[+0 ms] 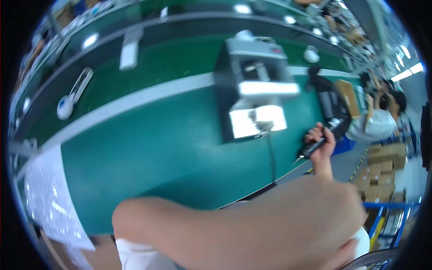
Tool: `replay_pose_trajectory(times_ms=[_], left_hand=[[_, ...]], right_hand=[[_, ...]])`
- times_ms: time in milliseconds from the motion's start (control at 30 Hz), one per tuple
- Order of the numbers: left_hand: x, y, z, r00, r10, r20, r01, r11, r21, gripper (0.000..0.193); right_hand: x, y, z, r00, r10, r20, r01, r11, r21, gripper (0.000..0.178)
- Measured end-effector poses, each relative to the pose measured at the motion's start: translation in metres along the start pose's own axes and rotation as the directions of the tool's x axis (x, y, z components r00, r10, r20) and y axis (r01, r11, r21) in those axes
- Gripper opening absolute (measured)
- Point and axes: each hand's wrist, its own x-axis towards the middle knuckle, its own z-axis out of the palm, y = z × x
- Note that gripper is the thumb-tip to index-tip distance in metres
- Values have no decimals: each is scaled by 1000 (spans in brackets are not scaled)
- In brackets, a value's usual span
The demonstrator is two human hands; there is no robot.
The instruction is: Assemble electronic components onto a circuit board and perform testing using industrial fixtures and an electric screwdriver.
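At the right edge of the green worktop, my right hand (321,141) is wrapped round a black pen-shaped electric screwdriver (315,146). Its thin tip points down and to the left. My left arm bends at the lower left and crosses close in front of the view toward my right arm. My left hand (326,198) is a blur over the right forearm, and its fingers cannot be made out. Left of the screwdriver stands a grey box-shaped machine (258,49) with a brightly lit base (238,123) and a small metal part on it.
A dark cable (272,157) runs from the machine to the bench's front edge. Past my right hand are a black bundle (330,101), a cardboard piece (347,96) and a blue bin (344,146). A co-worker (375,123) sits beyond. Clear plastic sheeting (49,193) covers the left end.
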Motion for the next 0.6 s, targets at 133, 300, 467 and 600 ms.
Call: replay_pose_trajectory(times_ms=[133,300,467,600], left_hand=[[5,-7,-1,991,115,-63,-112,992,51,30],[-5,17,-30,982,-185,33,178,974,142,37],[2,-3,-31,999,0,38,-2,999,32,38],[-6,-7,-22,997,-36,71,34,999,34,33]], right_hand=[[-1,-8,2,998,-57,-3,57,998,-11,24],[9,15,-1,999,-47,0,47,999,-6,23],[6,13,-4,1000,-28,-8,28,1000,-1,23],[-13,-1,-1,997,-63,51,62,998,26,24]])
